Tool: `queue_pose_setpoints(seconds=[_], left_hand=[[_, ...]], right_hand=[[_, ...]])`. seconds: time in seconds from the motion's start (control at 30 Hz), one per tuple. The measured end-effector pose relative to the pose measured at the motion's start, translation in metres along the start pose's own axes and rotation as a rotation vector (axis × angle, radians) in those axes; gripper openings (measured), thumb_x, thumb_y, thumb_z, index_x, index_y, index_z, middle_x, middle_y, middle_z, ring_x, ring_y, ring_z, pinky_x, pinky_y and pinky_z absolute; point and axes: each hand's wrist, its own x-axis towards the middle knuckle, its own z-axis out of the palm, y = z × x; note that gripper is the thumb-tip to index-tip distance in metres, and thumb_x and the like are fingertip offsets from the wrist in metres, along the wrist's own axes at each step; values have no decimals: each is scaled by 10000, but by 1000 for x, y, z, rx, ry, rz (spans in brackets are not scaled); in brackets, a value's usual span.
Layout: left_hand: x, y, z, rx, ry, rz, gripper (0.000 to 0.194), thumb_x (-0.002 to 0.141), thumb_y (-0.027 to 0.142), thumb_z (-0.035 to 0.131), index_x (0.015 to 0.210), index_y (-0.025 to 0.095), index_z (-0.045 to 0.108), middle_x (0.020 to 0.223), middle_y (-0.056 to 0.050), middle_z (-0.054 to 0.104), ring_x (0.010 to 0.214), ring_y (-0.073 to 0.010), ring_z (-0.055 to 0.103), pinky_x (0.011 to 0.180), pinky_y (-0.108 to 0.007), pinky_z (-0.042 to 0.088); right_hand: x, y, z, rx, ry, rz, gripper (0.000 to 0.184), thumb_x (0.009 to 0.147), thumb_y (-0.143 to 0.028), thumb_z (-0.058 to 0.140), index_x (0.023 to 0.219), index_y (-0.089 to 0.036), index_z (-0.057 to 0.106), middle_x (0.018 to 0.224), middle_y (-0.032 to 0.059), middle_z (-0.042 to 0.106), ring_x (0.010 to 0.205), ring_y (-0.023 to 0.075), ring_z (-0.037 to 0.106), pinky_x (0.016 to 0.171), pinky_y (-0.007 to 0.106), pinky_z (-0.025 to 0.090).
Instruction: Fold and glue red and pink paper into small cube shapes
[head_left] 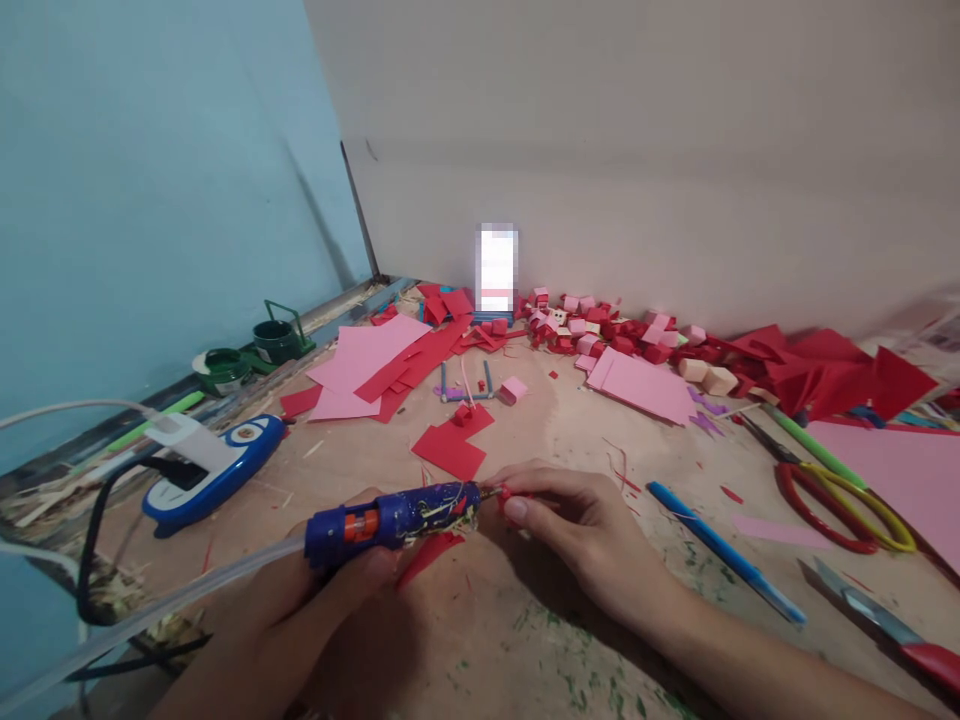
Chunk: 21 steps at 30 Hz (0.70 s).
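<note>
We note the left hand [319, 605] wrapped round the glue gun [420, 512], above the table [540, 420]. The right hand [589, 520] pinches a red piece [508, 493] at its nozzle. We see the phone [497, 268] by the far edge, the power strip [244, 472] near the left.

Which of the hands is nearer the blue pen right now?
Right. The right hand is to the left of the blue pen, apart from it, pinching a small red piece; the left hand is farther left, around the glue gun.
</note>
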Motion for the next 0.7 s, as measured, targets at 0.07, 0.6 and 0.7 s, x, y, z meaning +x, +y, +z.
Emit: queue_pose_setpoints(seconds=[0.07,0.6,0.7], left_hand=[[0,0,0,11,-16,-32,362,742,602,686,673,249,725,764,-4,800,947,-337,769,884,-340,631],[-3,7,2,-45,-12,-26,329,765,569,654,785,248,728,927,-30,822,1134,-360,733,1148,-424,495],[-3,8,2,-40,-33,-24,378,777,582,647,900,246,768,1128,-30,822,1210,-361,704,1165,-423,482]], right_hand=[[0,0,0,-1,-7,-5,116,865,-306,747,865,-240,842,1025,67,820,979,231,742,846,345,572],[1,-2,-1,-6,32,-29,129,873,-287,762,918,-302,882,1044,40,829,1036,221,739,926,337,547],[0,-2,0,4,59,-23,139,859,-265,763,917,-304,884,1049,36,830,1028,216,738,924,327,543]])
